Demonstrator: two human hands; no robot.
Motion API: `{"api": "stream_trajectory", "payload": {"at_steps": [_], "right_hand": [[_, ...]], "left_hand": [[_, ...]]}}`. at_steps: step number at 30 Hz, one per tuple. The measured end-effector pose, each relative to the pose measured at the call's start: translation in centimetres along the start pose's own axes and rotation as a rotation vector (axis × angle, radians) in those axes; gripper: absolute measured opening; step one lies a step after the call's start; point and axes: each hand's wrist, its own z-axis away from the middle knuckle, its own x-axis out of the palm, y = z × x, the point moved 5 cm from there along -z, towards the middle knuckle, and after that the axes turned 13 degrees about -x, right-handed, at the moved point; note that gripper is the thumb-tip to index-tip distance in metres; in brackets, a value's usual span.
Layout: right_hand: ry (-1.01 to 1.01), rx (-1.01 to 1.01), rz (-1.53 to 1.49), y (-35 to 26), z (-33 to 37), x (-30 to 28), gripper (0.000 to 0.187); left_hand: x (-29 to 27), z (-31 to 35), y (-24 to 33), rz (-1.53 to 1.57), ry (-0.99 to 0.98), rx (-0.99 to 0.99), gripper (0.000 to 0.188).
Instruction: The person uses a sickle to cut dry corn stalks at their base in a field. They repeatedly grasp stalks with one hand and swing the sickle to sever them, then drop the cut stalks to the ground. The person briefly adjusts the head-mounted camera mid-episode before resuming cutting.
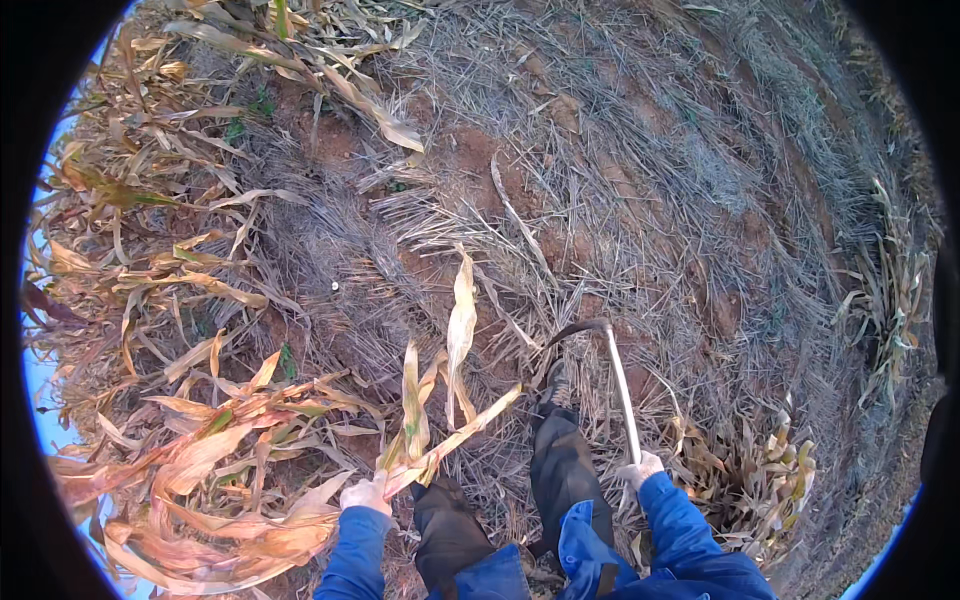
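My left hand (367, 494) is closed round a dry corn stalk (450, 440), whose yellowed leaves spread to both sides of the fist. In my right hand (640, 470) is the wooden handle of a sickle (622, 390). Its dark curved blade points left, in front of my right foot, apart from the held stalk. A large bunch of dry, orange-brown corn leaves (200, 470) fans out left of my left hand; whether all of it belongs to the gripped stalk I cannot tell.
Standing dry corn plants (130, 200) line the left side. Straw and stubble (620, 180) cover the reddish soil ahead. A pile of cut corn stalks (750, 470) lies beside my right arm, and more dry stalks (895, 290) lie at the far right. My shoe (560, 385) stands on the straw.
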Motion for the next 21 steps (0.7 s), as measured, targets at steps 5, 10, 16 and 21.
{"api": "stream_trajectory", "payload": {"at_steps": [5, 10, 16, 21], "right_hand": [[0.282, -0.201, -0.527, -5.7, -1.7, -9.1, 0.019], [0.126, -0.403, -0.353, -20.7, -1.5, -16.3, 0.022], [-0.07, -0.634, -0.421, -35.4, 6.6, -15.0, 0.018], [-0.175, -0.659, -0.347, -38.5, 12.4, -11.2, 0.015]], "left_hand": [[11.1, 13.2, -3.0, 0.421, -0.126, -0.212, 0.042], [17.2, 24.6, -6.1, 0.789, -0.173, -0.364, 0.061], [17.1, 28.1, -5.5, 1.337, 0.143, -0.362, 0.07], [16.7, 21.6, -5.4, 1.299, 0.139, -0.354, 0.077]]}}
